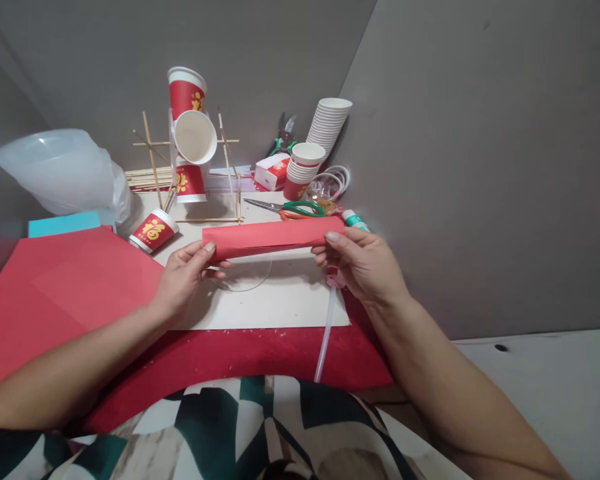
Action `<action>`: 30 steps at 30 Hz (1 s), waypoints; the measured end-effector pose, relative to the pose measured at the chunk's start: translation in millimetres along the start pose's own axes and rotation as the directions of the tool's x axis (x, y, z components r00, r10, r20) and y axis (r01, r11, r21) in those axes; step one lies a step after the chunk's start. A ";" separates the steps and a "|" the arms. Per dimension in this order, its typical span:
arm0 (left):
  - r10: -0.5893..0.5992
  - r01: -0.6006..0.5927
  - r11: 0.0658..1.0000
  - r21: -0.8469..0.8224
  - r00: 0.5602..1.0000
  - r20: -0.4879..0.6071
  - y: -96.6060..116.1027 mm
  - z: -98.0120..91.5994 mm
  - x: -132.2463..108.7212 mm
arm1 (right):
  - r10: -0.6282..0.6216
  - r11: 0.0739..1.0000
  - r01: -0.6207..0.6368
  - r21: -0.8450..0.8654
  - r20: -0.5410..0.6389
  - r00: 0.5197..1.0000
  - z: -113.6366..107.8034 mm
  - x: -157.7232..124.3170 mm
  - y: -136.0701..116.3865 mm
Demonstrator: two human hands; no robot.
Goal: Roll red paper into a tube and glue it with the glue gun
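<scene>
A folded strip of red paper (270,235) is stretched level between my two hands, above a white board (280,303). My left hand (193,267) pinches its left end, thumb on top. At the right end, my right hand (355,257) grips the paper between thumb and fingers. Just beyond the strip lie scissors (307,209) with green and orange handles. A thin loop of wire or string (250,287) rests on the board below the paper. Under my right hand a pale stick (326,333) with a pink end points toward me.
Red-and-white paper cups (187,93) are stacked on a frame of thin sticks (227,150). One cup (154,231) lies tilted at left. Large red paper sheets (70,287) and a plastic bag (75,173) sit left. Cup stacks (327,127), pruning shears (284,137) and a box (273,171) stand behind.
</scene>
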State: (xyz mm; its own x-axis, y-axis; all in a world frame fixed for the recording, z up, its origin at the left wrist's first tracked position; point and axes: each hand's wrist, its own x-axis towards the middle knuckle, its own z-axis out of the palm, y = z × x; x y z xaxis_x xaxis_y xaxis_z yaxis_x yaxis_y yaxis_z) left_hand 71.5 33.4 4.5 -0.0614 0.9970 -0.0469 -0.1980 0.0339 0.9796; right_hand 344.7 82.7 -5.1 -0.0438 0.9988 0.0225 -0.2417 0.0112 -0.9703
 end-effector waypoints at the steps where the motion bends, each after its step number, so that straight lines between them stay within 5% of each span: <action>1: -0.007 0.007 1.000 0.001 1.000 -0.001 0.7 -0.3 0.3 | -0.008 1.000 0.008 -0.012 -0.007 1.000 -0.6 -0.2 0.1; 7: -0.045 0.049 0.997 0.054 0.996 -0.071 16.3 -11.8 12.0 | -0.059 0.998 0.058 -0.031 -0.026 0.998 -2.6 0.0 -2.8; 14: 0.152 -0.109 0.979 0.171 0.953 -0.263 37.9 -31.4 30.4 | -0.055 0.995 0.057 -0.087 0.022 0.998 -3.9 -2.4 -5.8; 16: 0.138 -0.092 0.965 0.244 0.974 -0.178 40.4 -27.2 26.2 | 0.016 0.989 -0.004 -0.147 0.080 0.997 -4.5 -4.9 -4.9; 19: -0.005 -0.030 0.915 0.403 0.996 0.086 38.3 -15.9 14.3 | 0.090 0.973 -0.041 -0.226 0.209 0.974 -2.6 -9.0 -3.3; 23: -0.282 0.052 0.856 0.514 0.881 0.381 26.7 -4.4 -1.3 | 0.084 0.971 -0.005 -0.240 0.318 0.944 4.2 -12.9 -3.1; 26: -0.370 0.144 0.877 0.458 0.812 0.452 17.7 -0.3 -9.0 | 0.092 0.973 -0.015 -0.229 0.326 0.941 8.3 -14.2 -3.5; 30: -0.394 0.222 0.893 0.392 0.805 0.443 11.3 2.4 -13.2 | 0.104 0.977 -0.035 -0.208 0.330 0.938 9.5 -14.6 -3.6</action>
State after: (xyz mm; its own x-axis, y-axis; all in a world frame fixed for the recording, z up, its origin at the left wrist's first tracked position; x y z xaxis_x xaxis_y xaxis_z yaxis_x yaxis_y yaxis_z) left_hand 72.4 20.8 16.7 0.4616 0.8204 -0.3375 0.1931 0.2784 0.9409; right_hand 337.0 67.6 0.4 -0.3859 0.9225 0.0000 -0.0328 -0.0137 -0.9994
